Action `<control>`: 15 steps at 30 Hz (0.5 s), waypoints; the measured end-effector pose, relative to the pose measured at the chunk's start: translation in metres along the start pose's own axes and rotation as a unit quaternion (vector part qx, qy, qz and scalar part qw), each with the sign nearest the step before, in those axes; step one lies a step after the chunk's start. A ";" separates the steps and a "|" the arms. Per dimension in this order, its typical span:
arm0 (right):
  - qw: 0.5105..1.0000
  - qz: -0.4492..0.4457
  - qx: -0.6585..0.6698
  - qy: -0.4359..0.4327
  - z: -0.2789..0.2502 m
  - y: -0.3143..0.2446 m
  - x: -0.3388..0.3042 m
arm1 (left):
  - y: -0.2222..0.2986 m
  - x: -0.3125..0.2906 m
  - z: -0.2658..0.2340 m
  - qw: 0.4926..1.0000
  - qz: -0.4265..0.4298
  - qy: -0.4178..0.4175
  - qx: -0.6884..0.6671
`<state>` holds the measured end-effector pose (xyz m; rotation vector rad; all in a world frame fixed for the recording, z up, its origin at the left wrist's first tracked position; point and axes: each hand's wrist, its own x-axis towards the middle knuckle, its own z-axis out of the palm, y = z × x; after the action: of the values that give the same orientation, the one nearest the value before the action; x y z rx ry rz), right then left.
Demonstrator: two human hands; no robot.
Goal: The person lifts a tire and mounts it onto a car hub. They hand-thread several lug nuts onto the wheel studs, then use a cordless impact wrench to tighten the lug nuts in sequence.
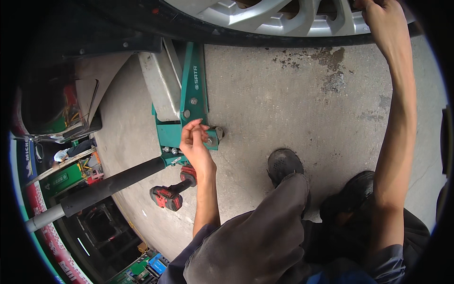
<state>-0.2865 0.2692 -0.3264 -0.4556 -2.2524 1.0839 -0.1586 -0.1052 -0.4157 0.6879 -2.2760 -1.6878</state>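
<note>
Spreading underneath, the rough grey concrete floor is darkly stained. Far, a curved wheel has smooth silver spokes and a rubber tyre; the right hand overlaps its right side, grip unclear. Left, a green metal jack lies partly behind the left hand, fingers half-curled, loosely apart. Nearer, the left forearm hides part of a red-black power tool.
</note>
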 end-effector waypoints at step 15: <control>0.973 -0.002 0.184 0.142 0.037 0.033 -0.008 | 0.031 0.057 -0.150 0.646 0.055 -0.124 0.751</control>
<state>-0.3030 0.2632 -0.3737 -0.4179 -1.7565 1.3091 -0.1488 -0.2524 -0.3450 0.4314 -3.3877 0.6644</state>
